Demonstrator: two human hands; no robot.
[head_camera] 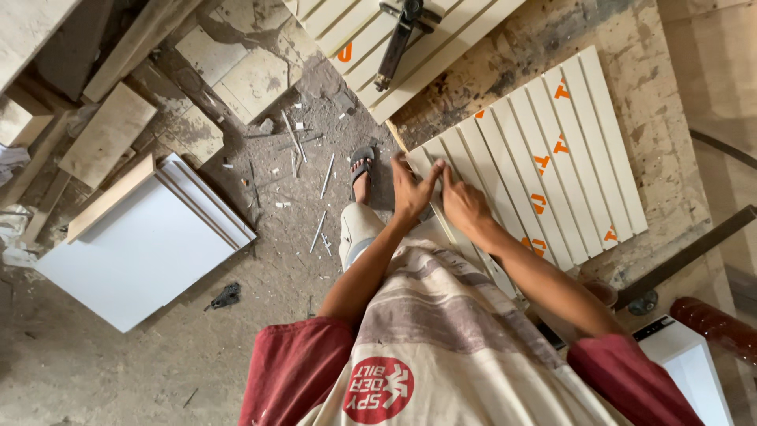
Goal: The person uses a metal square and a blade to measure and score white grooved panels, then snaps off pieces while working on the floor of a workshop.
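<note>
The slatted cream panel (544, 150) lies flat on the counter (670, 158). Both hands, left hand (412, 192) and right hand (465, 203), press its near-left corner, fingers (430, 175) extended flat upon the slats, gripping nothing.

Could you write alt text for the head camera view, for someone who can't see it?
Seen from above, a person's left hand and right hand press on the near edge of a cream slatted panel on a workbench, above a dusty floor.
</note>
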